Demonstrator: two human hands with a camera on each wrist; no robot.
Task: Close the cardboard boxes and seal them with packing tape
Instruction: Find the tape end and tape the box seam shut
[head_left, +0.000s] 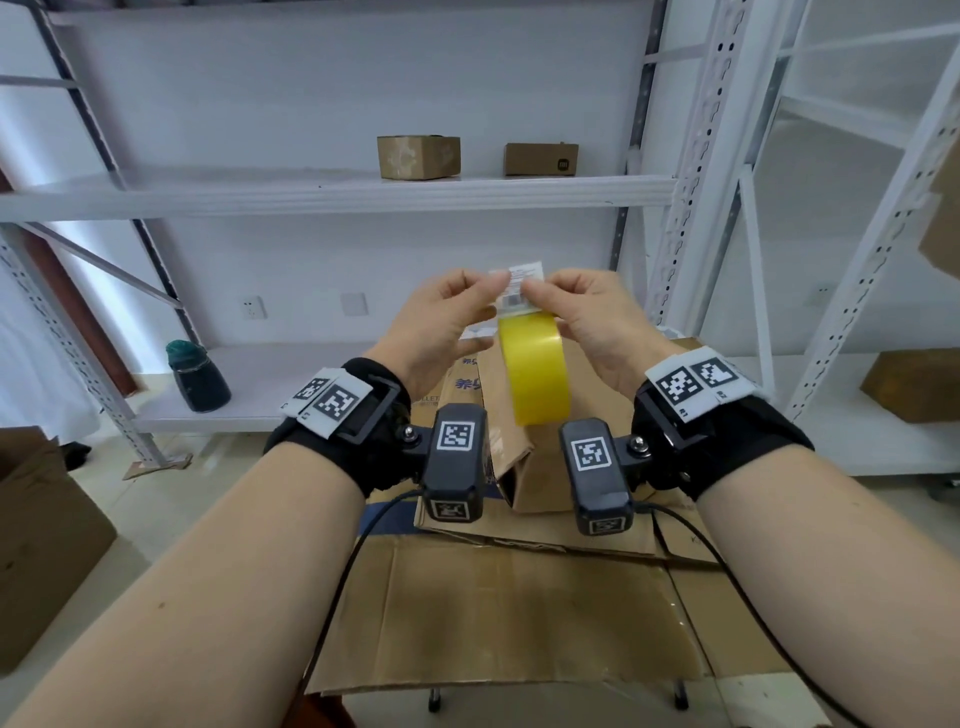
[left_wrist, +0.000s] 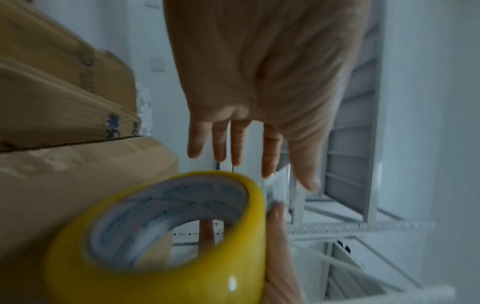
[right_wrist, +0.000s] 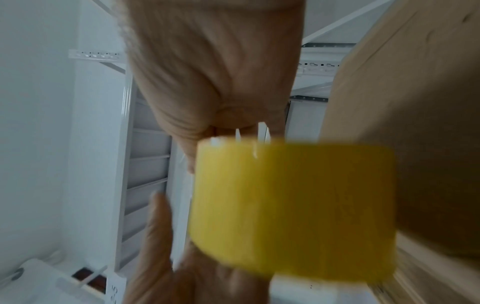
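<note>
Above the tabletop (head_left: 519, 623), both hands hold the yellow tape roll (head_left: 535, 374) up: the left hand (head_left: 441, 322) and right hand (head_left: 597, 322) pinch its white paper label (head_left: 517, 291) in their fingers. Judging by this, no sealing has begun. Below lie cardboard boxes (head_left: 519, 462), one open-ended, contents unseen.

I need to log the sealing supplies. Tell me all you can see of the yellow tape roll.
The yellow tape roll is glossy, wound on a white printed core, held upright on edge above the cardboard boxes. A white barcode label sticks up from its top. The left hand and right hand pinch that label.
</note>
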